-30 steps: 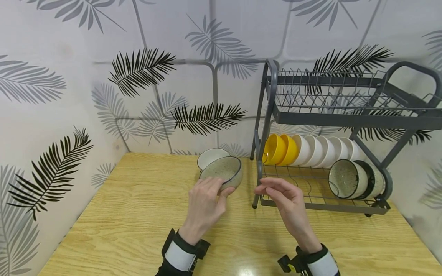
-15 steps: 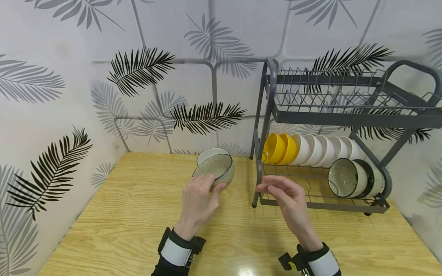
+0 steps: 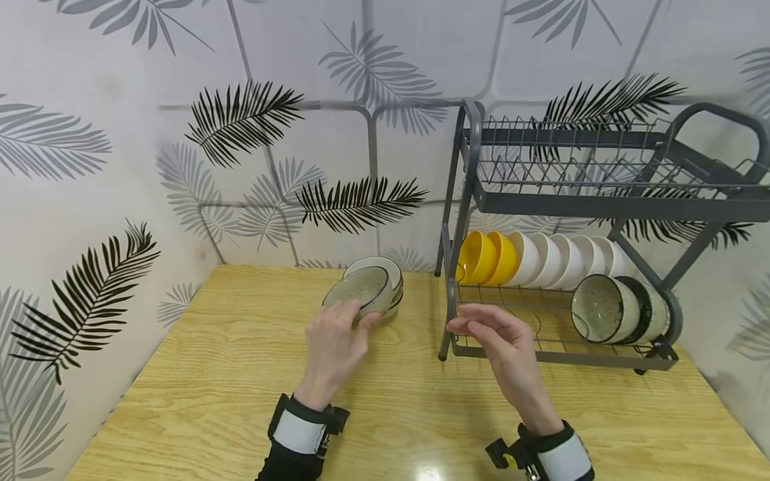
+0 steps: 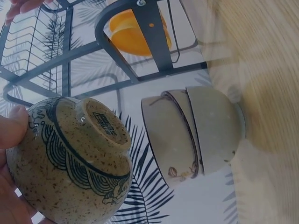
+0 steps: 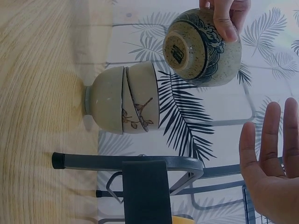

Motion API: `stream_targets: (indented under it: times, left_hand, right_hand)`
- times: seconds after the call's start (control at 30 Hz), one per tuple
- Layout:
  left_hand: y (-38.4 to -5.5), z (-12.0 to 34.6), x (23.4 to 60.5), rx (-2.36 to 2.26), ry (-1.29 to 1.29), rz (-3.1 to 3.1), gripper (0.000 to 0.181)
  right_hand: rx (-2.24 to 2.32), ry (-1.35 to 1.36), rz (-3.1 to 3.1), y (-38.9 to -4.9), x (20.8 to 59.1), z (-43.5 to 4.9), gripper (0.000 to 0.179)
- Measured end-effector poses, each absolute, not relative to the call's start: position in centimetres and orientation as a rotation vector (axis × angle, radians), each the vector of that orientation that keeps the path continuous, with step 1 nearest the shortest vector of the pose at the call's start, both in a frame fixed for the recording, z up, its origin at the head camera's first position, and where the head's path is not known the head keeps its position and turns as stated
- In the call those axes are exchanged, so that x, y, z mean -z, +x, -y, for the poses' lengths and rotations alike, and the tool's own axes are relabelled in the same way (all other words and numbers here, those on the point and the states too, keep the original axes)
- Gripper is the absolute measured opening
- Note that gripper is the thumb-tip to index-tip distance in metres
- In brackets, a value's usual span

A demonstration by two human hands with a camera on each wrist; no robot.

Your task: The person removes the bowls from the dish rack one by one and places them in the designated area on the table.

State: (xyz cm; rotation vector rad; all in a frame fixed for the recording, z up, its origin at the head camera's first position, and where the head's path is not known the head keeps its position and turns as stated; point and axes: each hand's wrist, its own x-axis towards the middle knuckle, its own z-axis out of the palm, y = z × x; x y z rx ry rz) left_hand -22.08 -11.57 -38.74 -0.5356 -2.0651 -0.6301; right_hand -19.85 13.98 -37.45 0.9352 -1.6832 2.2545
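My left hand (image 3: 333, 347) grips a speckled grey-beige bowl (image 3: 361, 290) by its rim, thumb on one side. The bowl is raised and tilted; in the left wrist view its dark blue wave band and stamped foot (image 4: 105, 126) face the camera. Behind it, a stack of nested cream bowls (image 4: 212, 130) with brown floral sprigs stands upright on the wooden table (image 3: 240, 374), partly covered by the held bowl in the head view. My right hand (image 3: 502, 351) hovers before the rack's left end, fingers extended and holding nothing, as the right wrist view also shows.
A dark grey two-tier dish rack (image 3: 625, 204) stands on the right. Its lower tier holds yellow bowls (image 3: 479, 259), a row of white bowls (image 3: 562, 262) and speckled bowls (image 3: 601, 310) at the front right. A leaf-patterned wall (image 3: 337, 147) closes off the back.
My left hand has moved left and slightly down with the speckled bowl, uncovering more of the stack behind it. The right hand has stayed almost still.
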Motion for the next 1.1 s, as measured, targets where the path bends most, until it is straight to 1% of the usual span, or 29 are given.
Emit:
stream_targets:
  times: [0.53, 0.83, 1.1]
  left_hand:
    - [-22.8, 14.6, 39.1, 0.614, -0.369, 2.112, 0.024]
    - [-23.0, 16.1, 39.4, 0.59, -0.271, 2.202, 0.023]
    - [-23.1, 17.1, 40.1, 0.587, -0.131, 2.314, 0.023]
  right_hand:
    - [-2.261, 0.909, 1.678, -20.0, 37.4, -14.2, 0.024]
    - [-2.256, 0.895, 1.691, -20.0, 37.4, -14.3, 0.024]
    - [-2.264, 0.901, 1.686, -20.0, 37.4, -14.3, 0.024]
